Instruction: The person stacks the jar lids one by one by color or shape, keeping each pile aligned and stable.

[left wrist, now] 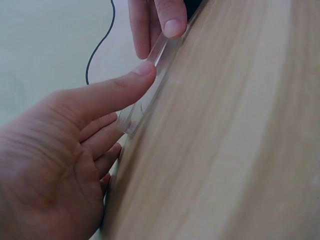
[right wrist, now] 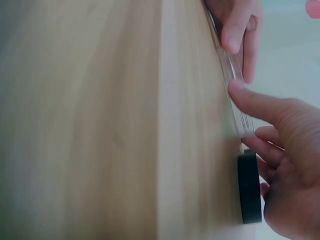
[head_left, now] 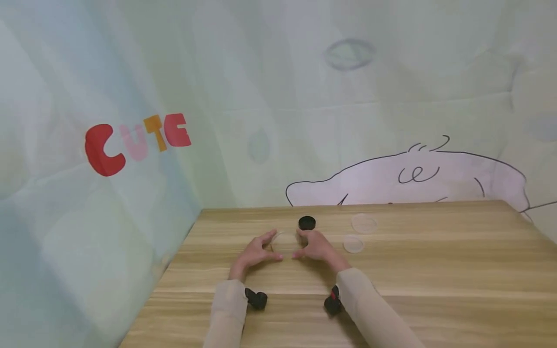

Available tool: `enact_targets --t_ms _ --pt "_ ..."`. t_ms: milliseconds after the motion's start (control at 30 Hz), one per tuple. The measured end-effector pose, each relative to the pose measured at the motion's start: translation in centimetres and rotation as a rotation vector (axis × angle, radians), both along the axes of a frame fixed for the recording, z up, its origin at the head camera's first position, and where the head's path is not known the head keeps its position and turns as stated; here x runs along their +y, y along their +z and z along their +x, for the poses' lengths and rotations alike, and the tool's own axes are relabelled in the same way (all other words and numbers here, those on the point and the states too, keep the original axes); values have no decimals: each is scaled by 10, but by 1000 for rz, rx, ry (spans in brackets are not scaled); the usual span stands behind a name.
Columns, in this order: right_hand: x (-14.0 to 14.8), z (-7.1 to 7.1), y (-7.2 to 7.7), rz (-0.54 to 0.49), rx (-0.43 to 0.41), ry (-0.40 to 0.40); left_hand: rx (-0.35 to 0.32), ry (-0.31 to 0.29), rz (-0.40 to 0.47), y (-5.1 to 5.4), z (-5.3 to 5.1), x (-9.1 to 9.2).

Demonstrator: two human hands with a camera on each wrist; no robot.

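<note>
Cupping a clear round dish from both sides, the left hand and the right hand are near the middle of the far part of the wooden table. The dish lies flat between them. Each hand is bent like a letter C, thumb on the near side and fingers round the side and back. The gap between thumb and fingers is wide, because the dish is wide. I cannot tell how hard they squeeze, or whether the dish is up off the wood at all.

The dish looks thin and smooth, so it might slip if the fingers hold too softly. If one hand goes up faster than the other, it could tip. Squeezing too hard might bend it or make it pop out.

A black round piece sits just behind the right hand's fingers. I cannot tell if they touch it, but a small push back could bump it away. Off to the right lie a small clear disc and a big clear disc. They are hard to see on the wood, so a sleeve could knock them by mistake.
</note>
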State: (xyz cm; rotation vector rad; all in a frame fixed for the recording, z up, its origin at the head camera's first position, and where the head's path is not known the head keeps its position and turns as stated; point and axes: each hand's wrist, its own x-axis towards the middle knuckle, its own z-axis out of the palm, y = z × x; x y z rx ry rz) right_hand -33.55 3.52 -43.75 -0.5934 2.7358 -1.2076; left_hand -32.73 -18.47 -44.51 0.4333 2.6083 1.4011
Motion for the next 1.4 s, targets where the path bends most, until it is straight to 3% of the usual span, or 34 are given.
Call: enact_targets --t_ms 267,400,567,733,967,1167,1300,1400 --pt "0 -3 -6 -39 10 -35 -12 21 11 1 1 7" --pt "0 -4 -2 -64 55 -37 -35 42 66 5 3 6" --pt "16 2 6 -111 68 -47 -17 8 94 10 1 16" --pt "44 8 10 -156 0 -52 18 -30 92 18 3 39" --pt "97 22 9 -219 -42 37 9 -115 109 30 14 85" --pt "135 39 11 -238 -111 77 10 -197 77 28 23 117" --pt "154 47 11 -236 -158 103 -30 -218 72 24 27 134" --pt "165 50 9 -220 -187 113 -12 -271 60 19 28 145"
